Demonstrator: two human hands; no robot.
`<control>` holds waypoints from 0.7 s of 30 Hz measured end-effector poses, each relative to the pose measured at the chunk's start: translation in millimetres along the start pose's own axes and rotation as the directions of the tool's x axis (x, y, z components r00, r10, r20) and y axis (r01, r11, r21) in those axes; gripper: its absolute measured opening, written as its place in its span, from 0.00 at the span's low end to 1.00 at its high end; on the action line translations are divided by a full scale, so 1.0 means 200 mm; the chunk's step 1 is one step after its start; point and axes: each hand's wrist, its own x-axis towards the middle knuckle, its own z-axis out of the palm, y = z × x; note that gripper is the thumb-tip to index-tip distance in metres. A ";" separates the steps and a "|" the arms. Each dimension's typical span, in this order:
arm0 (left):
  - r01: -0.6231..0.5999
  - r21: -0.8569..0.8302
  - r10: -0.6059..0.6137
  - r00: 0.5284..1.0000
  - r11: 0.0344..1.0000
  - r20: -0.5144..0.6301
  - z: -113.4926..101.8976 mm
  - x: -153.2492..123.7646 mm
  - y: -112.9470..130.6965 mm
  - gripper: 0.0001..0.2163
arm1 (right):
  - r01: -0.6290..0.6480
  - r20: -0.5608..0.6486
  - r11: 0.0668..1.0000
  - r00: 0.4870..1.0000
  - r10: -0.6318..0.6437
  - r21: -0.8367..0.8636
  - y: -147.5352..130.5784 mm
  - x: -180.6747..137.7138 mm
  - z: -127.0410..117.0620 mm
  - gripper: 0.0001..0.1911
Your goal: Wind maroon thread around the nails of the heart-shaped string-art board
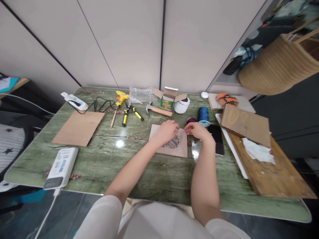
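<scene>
Green table (112, 162) carries a small pale board (183, 150) near its middle, and both hands work over it. On the board sits a dark looped pattern (174, 142), too small to tell whether it is wire or thread. The left hand (166, 131) rests on the board's far edge with fingers curled down; I cannot tell whether its grip holds anything. The right hand (198, 130) hovers at the board's far right corner, its grip pinched closed, thumb against fingertips; what it pinches, if anything, is too fine to see.

Just beyond the right hand stand a dark red spool (191, 120) and a blue spool (203, 115), with a phone (217, 139) beside them. Behind the board lie a hammer (157, 109), an open box (167, 100) and a white jar (181, 105). Further left are cutters (129, 113), a glue gun (121, 98) and a cardboard sheet (78, 127). Wooden boards (271, 172) are stacked at the right edge
</scene>
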 end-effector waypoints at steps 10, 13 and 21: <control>-0.295 0.238 0.273 0.954 0.925 0.123 -0.07 0.04 -0.11 0.05 | 0.001 0.003 0.997 1.000 -0.002 0.075 0.02 0.01 0.01 0.09; -0.336 0.277 0.316 0.942 0.900 0.115 -0.06 0.03 -0.10 0.05 | 0.015 0.003 0.997 1.000 -0.015 0.077 0.06 0.04 0.02 0.10; -0.257 0.195 0.242 0.965 0.947 0.097 -0.03 0.03 -0.12 0.07 | 0.008 0.038 0.996 0.999 -0.012 0.083 0.12 0.10 0.04 0.15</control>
